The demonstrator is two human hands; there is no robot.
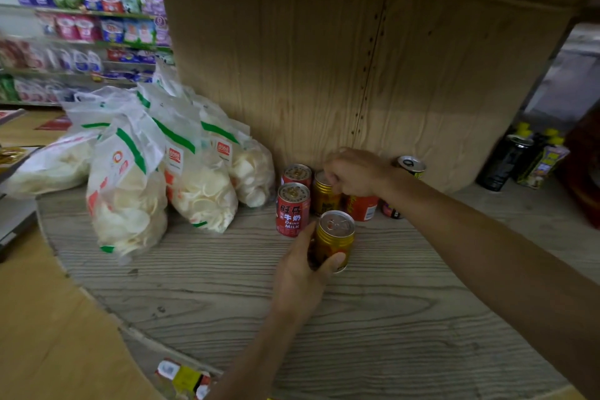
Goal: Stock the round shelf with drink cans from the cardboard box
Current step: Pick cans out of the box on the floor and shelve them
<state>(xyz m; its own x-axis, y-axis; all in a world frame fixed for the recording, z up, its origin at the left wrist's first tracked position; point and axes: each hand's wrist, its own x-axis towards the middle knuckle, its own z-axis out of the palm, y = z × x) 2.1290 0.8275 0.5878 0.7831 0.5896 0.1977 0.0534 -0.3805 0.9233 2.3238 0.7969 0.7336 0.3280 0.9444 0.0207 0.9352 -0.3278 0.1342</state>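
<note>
On the round wooden shelf (373,318), my left hand (305,266) grips a gold can (334,237) and holds it upright just in front of the other cans. My right hand (354,172) reaches further back and pinches the top of a second gold can (324,195). Two red milk cans (292,209) stand to the left of it. A red can (362,206) sits under my right wrist. A yellow can (410,166) stands against the curved wooden core (357,58). The cardboard box is out of view.
Several bags of white crackers (156,172) lean on the shelf left of the cans. Dark bottles with yellow caps (519,159) stand at the far right. Store shelves with packaged goods (81,36) fill the left background. Colourful packets (181,380) lie below the shelf edge.
</note>
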